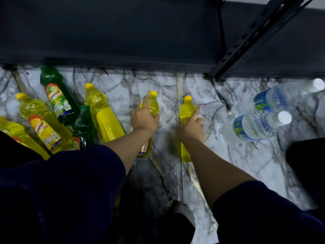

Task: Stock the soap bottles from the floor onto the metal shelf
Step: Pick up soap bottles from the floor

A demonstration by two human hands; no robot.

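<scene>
The left hand (144, 118) gripped a yellow soap bottle (152, 105) around its shoulder, fingers curled over the body and the forefinger stretched toward the yellow cap. The right hand (191, 125) held a second yellow soap bottle (186, 110) the same way, its forefinger lying along the bottle's right side. Both bottles were over the marbled floor (237, 164), caps pointing toward the dark metal shelf (123, 41); whether their bases touched the floor was probably not something the blurred view could settle.

More soap bottles lay on the floor to the left, near the shelf's front edge: a tall yellow one with its plain back up (103, 115), a green one with a lime label (57, 95), another green one (84, 125) partly under it, and a labelled yellow one (44, 124) beside those. At the floor's right side lay two clear water bottles, one nearer the shelf upright (284, 95) and one closer to the person (255, 127). Dark blue sleeves (70, 191) covered both upper arms.
</scene>
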